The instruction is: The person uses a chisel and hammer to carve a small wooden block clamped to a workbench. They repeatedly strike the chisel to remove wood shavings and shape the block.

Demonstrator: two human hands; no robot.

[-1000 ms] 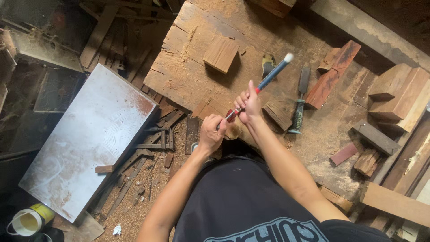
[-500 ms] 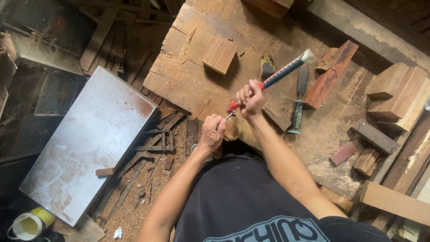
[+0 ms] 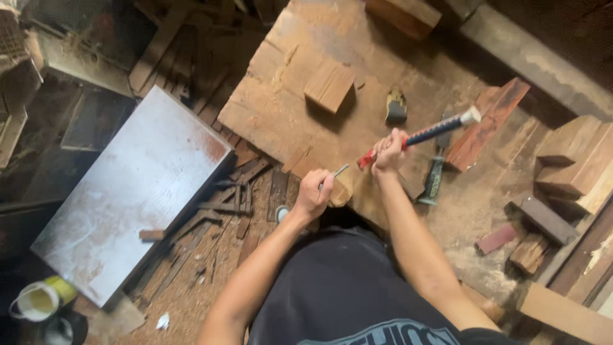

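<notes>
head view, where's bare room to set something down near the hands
Free: the metal sheet left of the left hand, and the plank left of the wood block. Crowded: scrap sticks between sheet and hand, and blocks right of the right hand holding the hammer.

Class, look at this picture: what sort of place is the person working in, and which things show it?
Most likely a rough woodworking shop. Sawdust covers the big wooden slab, offcut blocks lie about, and the right hand raises a hammer while the left hand steadies a chisel.
</notes>
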